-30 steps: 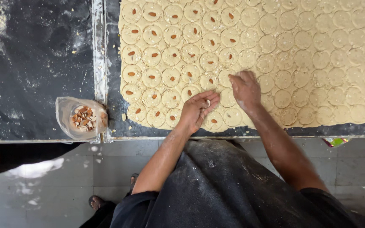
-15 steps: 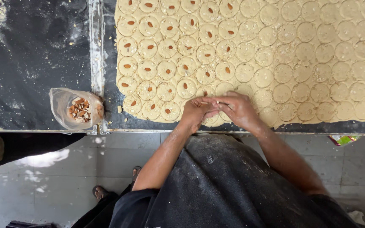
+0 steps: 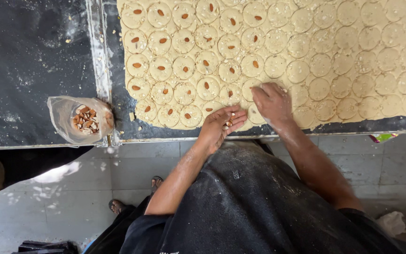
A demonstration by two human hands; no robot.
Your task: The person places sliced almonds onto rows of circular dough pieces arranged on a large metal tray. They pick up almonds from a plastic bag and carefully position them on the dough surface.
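Right hand now apart, fingers on dough round.

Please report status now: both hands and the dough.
Left hand cupped, holds almonds. Right hand presses on dough sheet, fingers at a cut round. Almond bag apart at left. Nothing in the way.

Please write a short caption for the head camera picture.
Right hand presses onto a dough round while left hand cups almonds.
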